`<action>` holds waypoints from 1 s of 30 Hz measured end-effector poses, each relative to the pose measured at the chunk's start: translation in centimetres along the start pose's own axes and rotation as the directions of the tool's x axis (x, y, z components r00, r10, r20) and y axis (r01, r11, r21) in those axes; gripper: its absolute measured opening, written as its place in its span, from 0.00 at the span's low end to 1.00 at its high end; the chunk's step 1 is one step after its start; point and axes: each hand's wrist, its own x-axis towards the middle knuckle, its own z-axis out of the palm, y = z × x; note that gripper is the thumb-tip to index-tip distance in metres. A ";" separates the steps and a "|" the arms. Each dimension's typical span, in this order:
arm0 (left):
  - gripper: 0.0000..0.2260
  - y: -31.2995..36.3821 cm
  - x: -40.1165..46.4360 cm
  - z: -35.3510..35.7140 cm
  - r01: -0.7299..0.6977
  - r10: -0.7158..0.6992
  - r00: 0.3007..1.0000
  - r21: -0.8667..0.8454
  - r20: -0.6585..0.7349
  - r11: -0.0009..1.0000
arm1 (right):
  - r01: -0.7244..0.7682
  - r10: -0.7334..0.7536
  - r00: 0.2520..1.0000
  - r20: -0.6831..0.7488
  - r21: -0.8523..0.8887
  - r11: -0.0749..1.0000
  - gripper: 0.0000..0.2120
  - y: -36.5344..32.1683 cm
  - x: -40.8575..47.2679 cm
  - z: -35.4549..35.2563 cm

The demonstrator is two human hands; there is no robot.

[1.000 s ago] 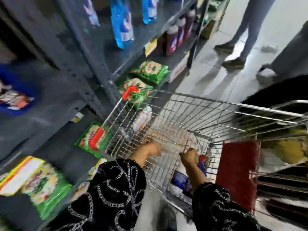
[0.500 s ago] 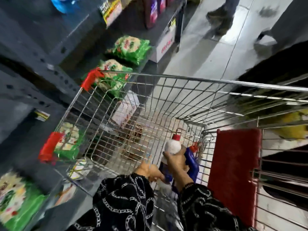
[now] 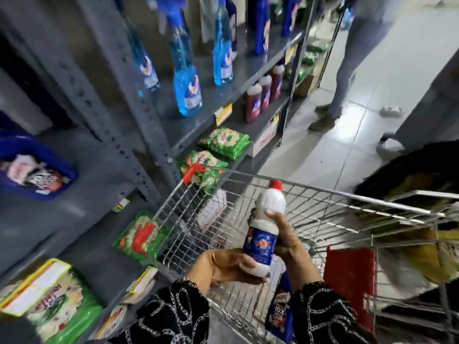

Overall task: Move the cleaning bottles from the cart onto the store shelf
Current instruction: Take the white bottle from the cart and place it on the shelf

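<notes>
A white cleaning bottle (image 3: 266,219) with a red cap and blue label is held above the wire cart (image 3: 310,192), tilted, cap pointing away from me. My left hand (image 3: 221,266) grips its base from the left. My right hand (image 3: 285,239) wraps its middle from the right. A second blue-labelled bottle (image 3: 279,311) lies in the cart below my right forearm, partly hidden. The grey store shelf (image 3: 211,105) stands to the left and carries blue spray bottles (image 3: 186,80) and dark red bottles (image 3: 263,95).
Green detergent bags (image 3: 223,142) lie on the lowest shelf beside the cart. A red child-seat flap (image 3: 347,276) closes the cart's near end. A person's legs (image 3: 347,70) stand on the tiled aisle ahead. A dark-clothed person (image 3: 409,170) is at the right.
Both hands have lifted the white bottle up out of the cart bottom. The view has swung up toward the shelves.
</notes>
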 end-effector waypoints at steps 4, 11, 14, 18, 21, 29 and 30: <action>0.18 -0.3 -8.3 -0.2 -0.139 0.140 0.982 0.016 -0.123 0.990 | -0.009 0.019 0.998 0.061 -0.149 0.989 0.31 0.7 -0.6 8.0; 0.15 -1.5 -25.3 2.0 -0.439 0.446 0.894 0.125 -0.036 0.890 | 0.002 0.082 0.964 0.254 -0.314 0.949 0.31 7.1 -0.9 21.8; 0.16 -3.1 -31.0 0.4 -0.425 0.439 0.863 0.111 -0.249 0.899 | -0.012 0.139 0.945 0.296 -0.393 0.920 0.33 11.0 -0.7 27.4; 0.25 -5.1 -37.9 -3.3 -0.438 0.432 0.839 0.062 -0.331 0.897 | -0.026 0.200 0.892 0.404 -0.397 0.918 0.19 16.3 -0.2 34.8; 0.18 -6.7 -43.0 -5.9 -0.479 0.455 0.795 0.045 -0.401 0.877 | 0.003 0.232 0.898 0.374 -0.533 0.846 0.09 20.3 0.7 40.1; 0.18 -10.5 -52.7 -12.4 -0.481 0.632 0.232 0.478 -0.739 0.735 | 0.168 0.097 0.937 0.336 -0.674 0.719 0.09 29.9 3.3 52.3; 0.19 -10.9 -53.3 -13.0 -0.455 0.641 0.138 0.526 -0.755 0.718 | 0.186 0.081 0.937 0.341 -0.679 0.710 0.09 31.0 3.6 53.1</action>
